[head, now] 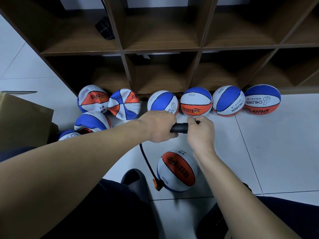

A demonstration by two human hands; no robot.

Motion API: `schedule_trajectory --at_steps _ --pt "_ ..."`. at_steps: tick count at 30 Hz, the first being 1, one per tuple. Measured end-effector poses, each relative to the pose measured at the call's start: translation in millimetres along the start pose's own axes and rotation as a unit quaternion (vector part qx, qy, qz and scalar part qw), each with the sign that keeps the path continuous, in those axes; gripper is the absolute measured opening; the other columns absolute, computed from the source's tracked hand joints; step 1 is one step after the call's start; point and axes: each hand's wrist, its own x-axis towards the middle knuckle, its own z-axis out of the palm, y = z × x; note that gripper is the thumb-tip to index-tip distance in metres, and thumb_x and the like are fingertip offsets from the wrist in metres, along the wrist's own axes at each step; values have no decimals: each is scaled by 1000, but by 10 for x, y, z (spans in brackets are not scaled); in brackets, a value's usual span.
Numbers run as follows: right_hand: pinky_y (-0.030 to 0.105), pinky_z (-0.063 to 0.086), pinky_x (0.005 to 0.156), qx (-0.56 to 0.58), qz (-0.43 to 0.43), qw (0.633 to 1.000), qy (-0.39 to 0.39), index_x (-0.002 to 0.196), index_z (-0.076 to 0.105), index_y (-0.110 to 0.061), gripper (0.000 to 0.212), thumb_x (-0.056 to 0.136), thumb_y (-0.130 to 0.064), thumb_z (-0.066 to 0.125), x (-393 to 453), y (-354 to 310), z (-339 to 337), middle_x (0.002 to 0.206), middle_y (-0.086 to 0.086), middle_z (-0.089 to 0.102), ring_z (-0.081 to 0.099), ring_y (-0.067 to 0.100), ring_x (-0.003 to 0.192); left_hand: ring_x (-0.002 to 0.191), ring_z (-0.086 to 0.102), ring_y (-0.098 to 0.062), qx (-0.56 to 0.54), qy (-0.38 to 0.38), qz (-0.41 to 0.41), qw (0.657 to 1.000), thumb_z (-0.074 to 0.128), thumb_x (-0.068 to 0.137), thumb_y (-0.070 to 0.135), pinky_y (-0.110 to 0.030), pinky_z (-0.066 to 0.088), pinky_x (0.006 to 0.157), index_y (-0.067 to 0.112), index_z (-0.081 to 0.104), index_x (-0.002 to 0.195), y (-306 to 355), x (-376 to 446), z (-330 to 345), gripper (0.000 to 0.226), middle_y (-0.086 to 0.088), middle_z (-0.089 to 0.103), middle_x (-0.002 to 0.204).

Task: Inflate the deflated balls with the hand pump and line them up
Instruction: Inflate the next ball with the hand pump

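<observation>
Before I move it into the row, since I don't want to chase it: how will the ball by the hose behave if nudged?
The ball looks round and full, so it will likely roll freely on the smooth tile floor. It probably feels light and firm, unlike the crumpled ball.

Looks like a storage or equipment room: empty brown cubby shelving at 12 o'clock, white tiled floor, cardboard box at 9 o'clock.

Both forearms reaching toward twelve o'clock; left hand curled in a fist-like grip, right hand pinching with fingertips.
</observation>
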Motion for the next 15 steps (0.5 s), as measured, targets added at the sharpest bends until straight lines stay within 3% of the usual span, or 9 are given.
schedule_trajectory --at_steps 5,10,15 --pt "30 33 57 14 18 1000 -19 65 46 -17 39 97 -20 67 124 -5 -168 57 -7 42 37 19 59 68 60 -16 -29 -13 -2 999 65 99 54 -33 47 58 26 62 88 -45 21 16 31 6 61 74" --pt "32 30 61 41 64 996 37 74 55 -3 27 89 -16 73 382 34 -543 63 0 37 32 22 67 71 61 -18 -30 -24 -31 999 65 98 56 -36 53 63 26 59 82 -242 25 21 34 4 62 74" --pt "37 30 63 52 76 993 67 75 51 -5 24 87 -15 69 454 62 -616 67 4 36 32 25 71 73 63 -19 -32 -14 -40 999 65 97 59 -37 54 64 26 60 80 -260 42 4 37 4 64 74"
